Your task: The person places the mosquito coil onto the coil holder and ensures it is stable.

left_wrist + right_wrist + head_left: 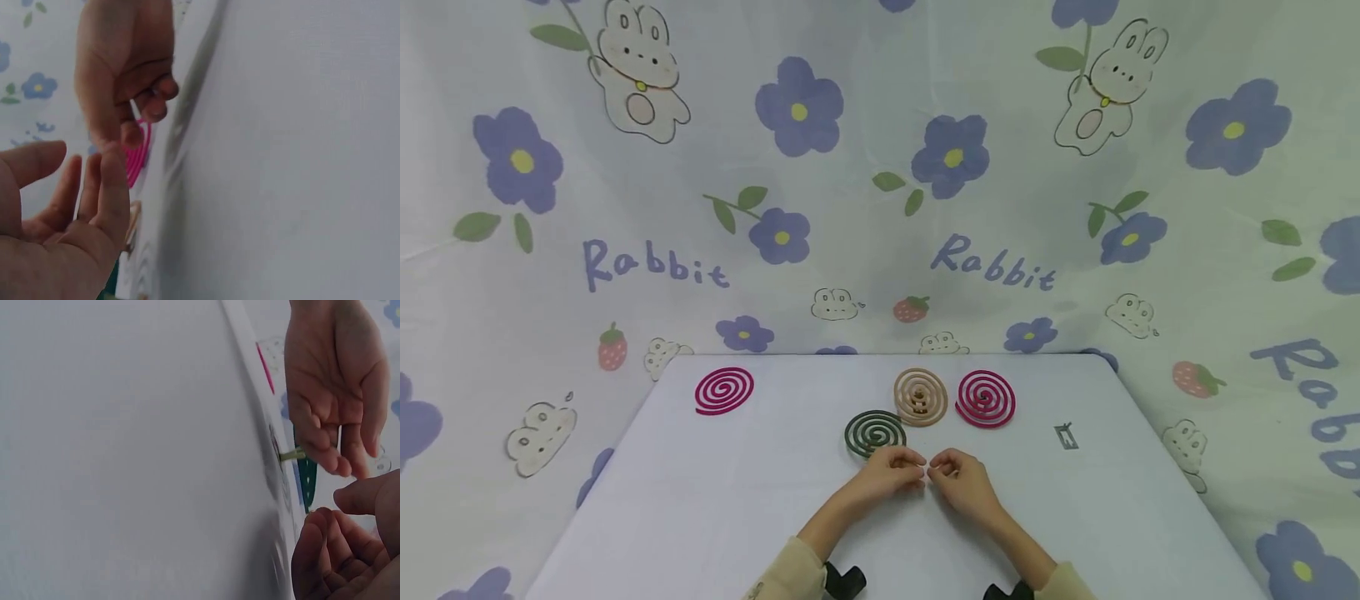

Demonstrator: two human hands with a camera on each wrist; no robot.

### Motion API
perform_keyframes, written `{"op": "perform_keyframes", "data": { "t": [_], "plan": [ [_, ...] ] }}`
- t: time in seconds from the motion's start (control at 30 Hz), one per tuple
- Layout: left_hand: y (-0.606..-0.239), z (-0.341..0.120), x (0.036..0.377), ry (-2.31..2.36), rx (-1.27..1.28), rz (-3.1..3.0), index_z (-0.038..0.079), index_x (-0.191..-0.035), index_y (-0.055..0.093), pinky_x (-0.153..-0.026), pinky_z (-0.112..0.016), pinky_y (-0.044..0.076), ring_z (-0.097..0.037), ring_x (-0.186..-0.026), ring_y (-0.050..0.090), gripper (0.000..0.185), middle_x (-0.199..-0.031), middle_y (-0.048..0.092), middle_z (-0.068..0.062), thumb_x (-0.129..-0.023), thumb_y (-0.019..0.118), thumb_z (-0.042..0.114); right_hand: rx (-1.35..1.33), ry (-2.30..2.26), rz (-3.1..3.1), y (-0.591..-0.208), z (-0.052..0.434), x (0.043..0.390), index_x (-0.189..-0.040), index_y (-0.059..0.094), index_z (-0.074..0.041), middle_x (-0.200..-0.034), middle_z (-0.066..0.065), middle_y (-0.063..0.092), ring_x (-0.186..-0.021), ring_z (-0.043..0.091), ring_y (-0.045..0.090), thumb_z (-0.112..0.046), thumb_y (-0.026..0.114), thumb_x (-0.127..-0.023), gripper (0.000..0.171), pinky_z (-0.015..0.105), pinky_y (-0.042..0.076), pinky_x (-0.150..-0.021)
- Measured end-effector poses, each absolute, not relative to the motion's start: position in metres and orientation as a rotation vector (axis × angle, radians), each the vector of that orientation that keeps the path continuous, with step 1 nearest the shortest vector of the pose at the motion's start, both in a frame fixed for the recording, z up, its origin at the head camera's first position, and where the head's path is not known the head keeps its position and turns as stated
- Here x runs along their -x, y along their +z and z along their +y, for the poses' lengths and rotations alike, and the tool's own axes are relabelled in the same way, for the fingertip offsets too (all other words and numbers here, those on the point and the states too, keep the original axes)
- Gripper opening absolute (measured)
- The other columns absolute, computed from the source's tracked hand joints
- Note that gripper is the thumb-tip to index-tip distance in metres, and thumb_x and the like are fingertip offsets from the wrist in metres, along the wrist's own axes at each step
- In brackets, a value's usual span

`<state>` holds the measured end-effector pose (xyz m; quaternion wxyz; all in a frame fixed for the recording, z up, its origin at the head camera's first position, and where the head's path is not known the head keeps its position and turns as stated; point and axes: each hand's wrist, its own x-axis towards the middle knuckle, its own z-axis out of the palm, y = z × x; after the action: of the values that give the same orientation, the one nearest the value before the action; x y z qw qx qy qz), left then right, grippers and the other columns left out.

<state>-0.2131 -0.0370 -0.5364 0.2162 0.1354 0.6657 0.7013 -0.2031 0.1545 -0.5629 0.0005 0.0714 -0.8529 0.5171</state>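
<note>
In the middle of the white table my left hand [891,469] and right hand [961,479] face each other, fingertips close together. The left fingers [112,187] are extended and relaxed, with nothing seen between them. My right hand's fingers [312,547] are loosely bent, its thumb apart from them, and nothing shows in its grasp. Just beyond the left hand lies a green mosquito coil [876,412], its near edge partly covered by that hand. A tan mosquito coil [921,372] with small dark marks at its centre lies behind, close to the green one.
A magenta mosquito coil [986,373] lies right of the tan one; another magenta coil [725,370] is at the far left. A small grey metal coil stand [1060,438] rests at the right. A patterned curtain [865,167] hangs behind the table [700,500].
</note>
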Motion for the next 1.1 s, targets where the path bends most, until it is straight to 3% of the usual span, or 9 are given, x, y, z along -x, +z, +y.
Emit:
{"op": "perform_keyframes", "data": {
  "t": [0.27, 0.5, 0.7, 1.1],
  "plan": [
    [-0.52, -0.089, 0.213, 1.774, -0.427, 1.941, -0.011, -0.113, 0.06, -0.078, -0.033, 0.056, -0.024, -0.088, 0.067, 0.03, -0.103, 0.063, -0.023, -0.094, 0.064, 0.011, -0.349, 1.587, -2.701, -0.557, 0.136, 0.193, -0.09, 0.066, -0.012, -0.073, -0.005, 0.06, -0.055, 0.007, 0.051, -0.015, 0.071, -0.088, 0.006, 0.022, 0.045, -0.048],
    [-0.497, -0.136, 0.202, 1.615, -0.511, 2.259, -0.006, -0.108, 0.063, -0.075, -0.046, 0.056, -0.032, -0.086, 0.065, 0.019, -0.097, 0.062, -0.018, -0.094, 0.062, 0.007, -0.547, 1.578, -2.721, -0.559, 0.118, 0.19, -0.09, 0.067, -0.013, -0.073, -0.009, 0.06, -0.056, 0.004, 0.049, -0.014, 0.072, -0.087, 0.006, 0.022, 0.045, -0.047],
    [-0.507, -0.182, 0.211, 1.492, -0.497, 2.517, -0.002, -0.109, 0.064, -0.068, -0.028, 0.053, -0.021, -0.084, 0.062, 0.022, -0.098, 0.065, -0.006, -0.092, 0.067, 0.012, -0.711, 1.585, -2.702, -0.56, 0.095, 0.189, -0.09, 0.066, -0.012, -0.073, -0.01, 0.059, -0.053, 0.001, 0.048, -0.011, 0.071, -0.086, 0.006, 0.021, 0.045, -0.043],
    [-0.511, -0.263, 0.221, 1.399, -0.258, 2.788, -0.001, -0.109, 0.066, -0.068, -0.028, 0.053, -0.02, -0.084, 0.064, 0.022, -0.094, 0.066, -0.005, -0.091, 0.068, 0.011, -0.875, 1.586, -2.664, -0.558, 0.045, 0.191, -0.089, 0.067, -0.012, -0.072, -0.013, 0.058, -0.054, -0.001, 0.048, -0.011, 0.071, -0.086, 0.005, 0.018, 0.045, -0.048]
  ]
}}
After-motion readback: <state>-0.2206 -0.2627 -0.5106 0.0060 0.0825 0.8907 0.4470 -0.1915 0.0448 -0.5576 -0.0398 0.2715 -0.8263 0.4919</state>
